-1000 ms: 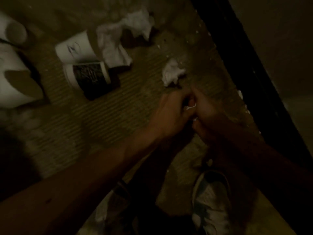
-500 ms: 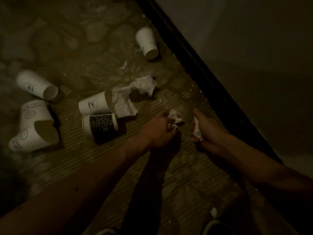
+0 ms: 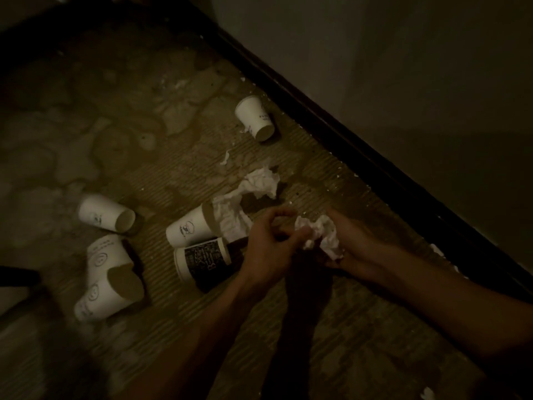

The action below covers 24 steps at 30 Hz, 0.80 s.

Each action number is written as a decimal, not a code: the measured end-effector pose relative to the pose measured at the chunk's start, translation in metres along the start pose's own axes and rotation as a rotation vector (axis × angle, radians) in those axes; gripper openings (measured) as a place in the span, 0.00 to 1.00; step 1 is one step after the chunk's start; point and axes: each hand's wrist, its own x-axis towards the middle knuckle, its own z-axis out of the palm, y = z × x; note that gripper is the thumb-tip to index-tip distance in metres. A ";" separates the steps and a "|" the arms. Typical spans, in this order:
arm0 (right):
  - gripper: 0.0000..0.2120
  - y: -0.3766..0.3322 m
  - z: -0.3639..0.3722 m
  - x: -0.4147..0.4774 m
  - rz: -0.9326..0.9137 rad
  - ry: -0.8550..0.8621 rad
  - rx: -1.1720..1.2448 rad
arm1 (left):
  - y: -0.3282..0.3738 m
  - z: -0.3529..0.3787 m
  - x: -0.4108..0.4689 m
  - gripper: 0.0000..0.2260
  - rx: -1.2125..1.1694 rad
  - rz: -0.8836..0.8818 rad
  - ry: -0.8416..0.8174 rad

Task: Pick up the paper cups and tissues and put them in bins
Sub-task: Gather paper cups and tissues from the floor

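Tissue, thin and crumpled, is bunched between my two hands: my right hand (image 3: pixel 356 245) cups the wad (image 3: pixel 320 233) from below with fingers curled round it, and my left hand (image 3: pixel 269 246) pinches its near edge with thumb and bent fingers.

I judge the main risk is shedding. The wad looks loose and lumpy, so a slack grip on the way to a bin, which I cannot see from here, could drop bits back on the floor (image 3: pixel 173 168). Tugging could also tear the paper.

Just left of my left knuckles lie a white cup (image 3: pixel 189 228) and a black-sleeved cup (image 3: pixel 202 259), with a bigger loose tissue (image 3: pixel 253 189) just beyond my fingers. A careless reach could set the cups rolling.

Half a second ago my hands were apart, each holding its own scrap. Now they meet and the scraps form one wad.
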 end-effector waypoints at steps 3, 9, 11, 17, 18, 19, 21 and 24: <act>0.27 -0.003 0.011 0.000 0.038 -0.203 0.116 | 0.008 -0.003 -0.003 0.09 -0.008 0.023 0.048; 0.32 -0.003 0.032 0.000 0.024 -0.435 0.158 | 0.005 -0.014 -0.002 0.02 0.537 0.287 0.145; 0.28 -0.001 0.036 0.003 0.020 -0.362 0.101 | 0.008 -0.018 0.003 0.04 0.632 0.344 0.056; 0.22 -0.003 0.033 0.016 -0.018 -0.178 0.044 | 0.028 -0.036 0.027 0.06 0.582 0.276 0.024; 0.22 -0.005 0.030 0.018 -0.029 -0.144 0.046 | 0.031 -0.042 0.034 0.07 0.633 0.279 0.118; 0.22 -0.007 0.027 0.020 -0.043 -0.121 0.053 | 0.033 -0.047 0.043 0.09 0.701 0.288 0.178; 0.23 -0.011 0.022 0.022 -0.063 -0.102 0.061 | 0.036 -0.055 0.060 0.14 0.827 0.305 0.176; 0.23 -0.013 0.020 0.028 -0.050 -0.093 0.076 | 0.035 -0.058 0.090 0.22 1.006 0.273 0.045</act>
